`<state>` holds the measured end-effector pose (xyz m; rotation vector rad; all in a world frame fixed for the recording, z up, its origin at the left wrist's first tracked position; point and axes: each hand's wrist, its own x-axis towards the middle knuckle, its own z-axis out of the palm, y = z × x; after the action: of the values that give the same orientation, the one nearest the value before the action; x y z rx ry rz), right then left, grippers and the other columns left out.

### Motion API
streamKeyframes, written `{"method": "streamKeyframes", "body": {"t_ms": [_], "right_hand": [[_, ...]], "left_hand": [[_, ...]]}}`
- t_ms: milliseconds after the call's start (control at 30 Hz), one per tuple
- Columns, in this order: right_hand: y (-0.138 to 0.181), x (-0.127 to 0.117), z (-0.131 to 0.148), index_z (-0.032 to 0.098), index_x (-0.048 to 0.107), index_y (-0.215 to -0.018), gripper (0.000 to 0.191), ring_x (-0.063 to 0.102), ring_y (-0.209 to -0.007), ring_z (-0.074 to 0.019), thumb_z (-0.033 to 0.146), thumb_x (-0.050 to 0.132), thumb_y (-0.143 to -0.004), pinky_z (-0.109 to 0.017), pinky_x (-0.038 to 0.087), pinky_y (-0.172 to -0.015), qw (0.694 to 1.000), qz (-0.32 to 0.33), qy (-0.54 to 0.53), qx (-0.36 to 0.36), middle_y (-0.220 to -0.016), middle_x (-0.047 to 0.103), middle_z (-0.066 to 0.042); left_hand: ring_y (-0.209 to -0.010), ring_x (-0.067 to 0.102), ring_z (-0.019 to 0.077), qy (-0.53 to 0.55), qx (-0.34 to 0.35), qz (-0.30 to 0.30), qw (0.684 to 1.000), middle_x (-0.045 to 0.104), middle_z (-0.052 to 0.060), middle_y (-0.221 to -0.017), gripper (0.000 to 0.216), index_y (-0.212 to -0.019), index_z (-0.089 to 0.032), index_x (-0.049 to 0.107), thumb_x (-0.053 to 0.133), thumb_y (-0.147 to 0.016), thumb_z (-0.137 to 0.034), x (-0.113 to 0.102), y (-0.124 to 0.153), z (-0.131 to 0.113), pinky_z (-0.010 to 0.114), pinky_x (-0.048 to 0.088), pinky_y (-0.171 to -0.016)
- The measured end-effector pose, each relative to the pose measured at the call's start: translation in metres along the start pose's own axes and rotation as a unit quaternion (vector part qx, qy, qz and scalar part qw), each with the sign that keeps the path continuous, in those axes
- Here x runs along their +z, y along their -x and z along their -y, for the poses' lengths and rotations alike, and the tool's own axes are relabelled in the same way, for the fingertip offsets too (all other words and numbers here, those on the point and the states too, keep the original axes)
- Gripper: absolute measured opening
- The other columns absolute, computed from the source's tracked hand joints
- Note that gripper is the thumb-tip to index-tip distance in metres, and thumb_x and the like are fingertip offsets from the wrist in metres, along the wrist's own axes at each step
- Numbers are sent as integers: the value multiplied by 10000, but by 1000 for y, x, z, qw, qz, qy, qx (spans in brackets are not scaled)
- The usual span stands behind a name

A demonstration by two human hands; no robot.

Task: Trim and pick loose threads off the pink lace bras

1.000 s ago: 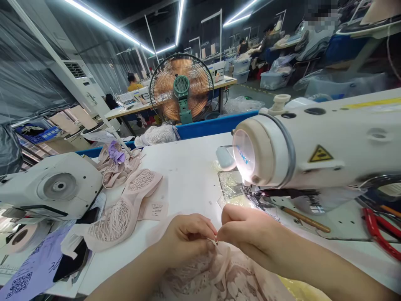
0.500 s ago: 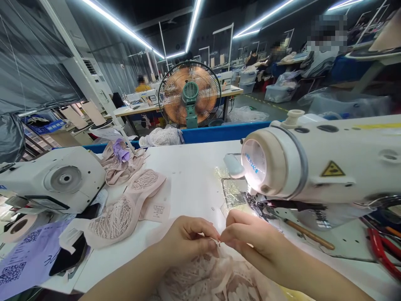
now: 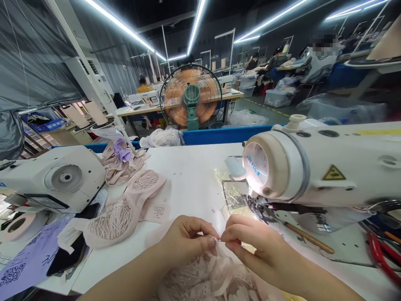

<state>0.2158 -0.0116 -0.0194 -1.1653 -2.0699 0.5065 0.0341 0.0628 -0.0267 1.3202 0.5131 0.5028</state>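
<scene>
My left hand [image 3: 184,240] and my right hand [image 3: 250,242] meet at the fingertips near the table's front edge. Both are pinched on a small part of the pink lace garment [image 3: 209,278] that is bunched below them. What exactly lies between the fingertips is too small to make out. The white sewing machine [image 3: 322,167] stands just right of my hands, its lamp lit over the needle area [image 3: 257,207].
A finished pink lace bra [image 3: 122,213] with a paper tag lies to the left, more pink pieces [image 3: 120,163] behind it. A second machine [image 3: 56,179], tape roll [image 3: 19,225] and purple sheet [image 3: 21,263] fill the left. Red-handled tool [image 3: 382,255] right. A fan [image 3: 190,96] and other workers stand beyond.
The view has tilted and shifted slightly. My hands stay pinched together on the lace, moving a little lower in the picture.
</scene>
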Motion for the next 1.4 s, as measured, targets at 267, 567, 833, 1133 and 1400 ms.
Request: {"method": "streamKeyframes", "body": {"t_ms": [267,567,833,1133,1400], "right_hand": [[1,6,-4,178,574,-907,214,450,-590,-121,101,379,-865,-225,335,-508,999,-21,-17,-26,-688,473,-16],[1,6,-1,189,583,-931,257,443,-556,-124,91,354,-867,-226,334,-480,999,-25,-8,-28,-642,430,-2],[5,10,-3,180,574,-958,265,426,-548,-121,101,334,-880,-229,324,-473,1000,-20,7,-20,-644,401,2],[5,12,-4,179,558,-950,258,425,-547,-125,109,318,-883,-236,329,-473,1000,-19,-3,-15,-649,401,-2],[5,13,-4,174,562,-913,252,426,-548,-131,122,317,-885,-243,333,-477,1000,-24,5,-11,-646,403,-3]], "left_hand": [[-529,538,104,10,-23,-10,1000,618,24,-541,173,-690,-121,684,708,-645,-286,0,0,1,287,452,-679],[-515,564,120,35,-26,-30,999,623,20,-526,201,-666,-128,691,737,-596,-311,2,0,-5,318,465,-699],[-537,569,125,10,-15,-46,999,626,26,-541,178,-661,-132,685,708,-630,-306,4,0,-5,312,467,-700],[-616,569,138,-54,45,-41,997,617,51,-623,196,-667,-133,676,657,-689,-326,3,2,-4,288,487,-658],[-676,586,158,-84,55,-52,994,619,65,-652,201,-683,-133,678,644,-697,-331,2,2,0,261,489,-615]]}}
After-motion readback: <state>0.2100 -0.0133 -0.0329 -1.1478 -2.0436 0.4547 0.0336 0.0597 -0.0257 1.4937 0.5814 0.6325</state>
